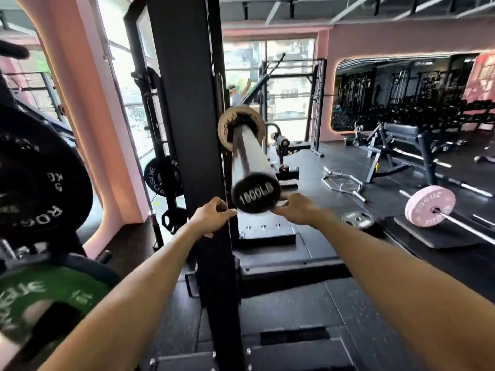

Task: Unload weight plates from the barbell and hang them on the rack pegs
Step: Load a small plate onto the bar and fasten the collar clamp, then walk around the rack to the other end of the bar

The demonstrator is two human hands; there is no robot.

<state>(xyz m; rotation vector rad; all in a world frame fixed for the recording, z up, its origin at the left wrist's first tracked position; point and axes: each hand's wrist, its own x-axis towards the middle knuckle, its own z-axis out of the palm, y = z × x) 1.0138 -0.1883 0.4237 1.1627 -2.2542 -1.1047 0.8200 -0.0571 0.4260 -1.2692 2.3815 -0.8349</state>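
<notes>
The barbell sleeve [245, 153] points straight at me, its black end cap [255, 194] marked 1600LB. Far along the sleeve a small tan plate [227, 129] sits behind a black collar [245, 120]. My left hand [213, 216] hovers just left of and below the end cap with loosely curled fingers and holds nothing. My right hand [296, 210] is at the cap's lower right edge, fingertips near or touching it, gripping nothing. The black rack upright [187, 103] stands directly left of the sleeve.
Stored plates hang at the left: a large black one [40, 183] and a green one [40, 295]. Another black plate [160, 175] hangs behind the upright. On the floor lie a small grey plate [357, 218], a curl bar [342, 183] and a pink-plated barbell [428, 204].
</notes>
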